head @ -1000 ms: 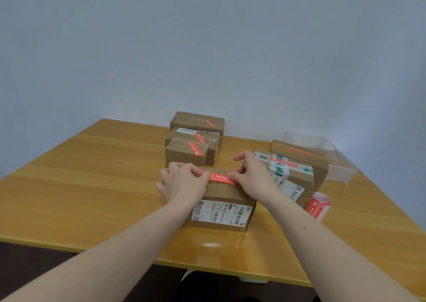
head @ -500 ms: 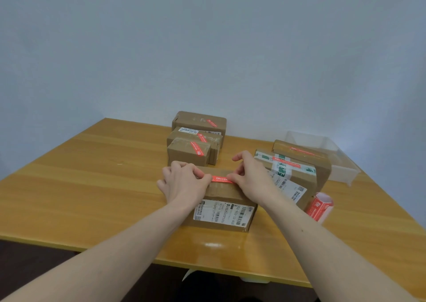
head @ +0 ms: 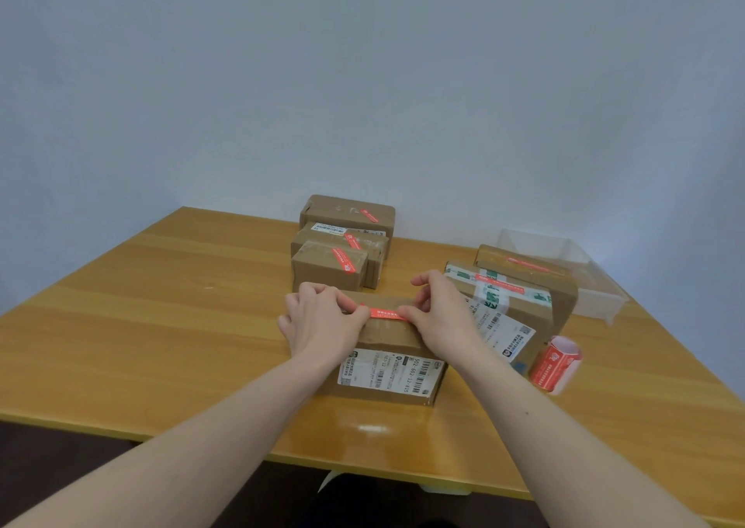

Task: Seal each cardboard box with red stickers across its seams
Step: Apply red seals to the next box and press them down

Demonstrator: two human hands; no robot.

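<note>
Right now my left hand (head: 322, 317) and right hand (head: 437, 313) each pinch one end of the red sticker (head: 385, 313), stretched flat across the top of the nearest cardboard box (head: 387, 350) at the table's (head: 161, 346) front edge — I judge it best to keep it taut, centre it over the seam, then rub outward from the middle — wrinkles would weaken the bond
</note>
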